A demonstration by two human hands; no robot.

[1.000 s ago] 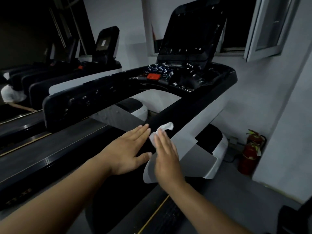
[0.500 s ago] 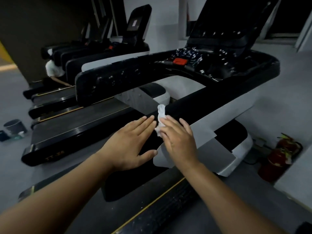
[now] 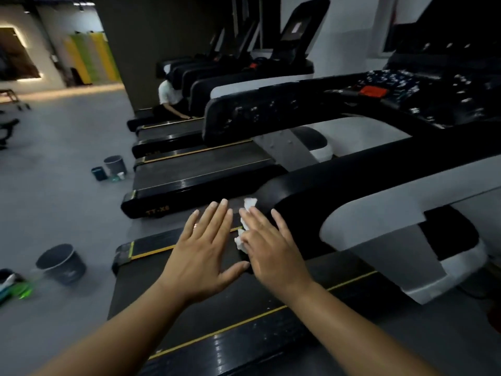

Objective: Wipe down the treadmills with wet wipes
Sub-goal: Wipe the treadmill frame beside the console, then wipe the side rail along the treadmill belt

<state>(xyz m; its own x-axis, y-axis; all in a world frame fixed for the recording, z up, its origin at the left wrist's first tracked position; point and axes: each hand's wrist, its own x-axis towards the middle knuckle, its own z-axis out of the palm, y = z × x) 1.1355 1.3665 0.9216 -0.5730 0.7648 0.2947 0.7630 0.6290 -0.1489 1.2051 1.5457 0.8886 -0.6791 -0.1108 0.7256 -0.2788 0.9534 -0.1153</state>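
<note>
A black treadmill fills the right and lower view, its glossy handrail [image 3: 352, 180] running from the console [image 3: 401, 93] toward me. My right hand [image 3: 271, 245] lies flat at the near end of the handrail, pressing a crumpled white wet wipe [image 3: 245, 223] under its fingers; the wipe sticks out at the fingertips and beside the thumb. Beside it, my left hand [image 3: 206, 251] is spread flat with fingers apart and holds nothing. The treadmill belt [image 3: 244, 308] with its yellow edge lines lies below both arms.
More treadmills [image 3: 206, 169] stand in a row to the left and behind. A person in a white shirt [image 3: 169, 96] crouches by a far one. Grey buckets [image 3: 62, 264] [image 3: 115, 164] and a green object [image 3: 21, 290] sit on the grey floor at left.
Both hands have slid back along the handrail toward its near end, the wipe going with my right hand. The view has swung left and down, showing more floor and the buckets.
</note>
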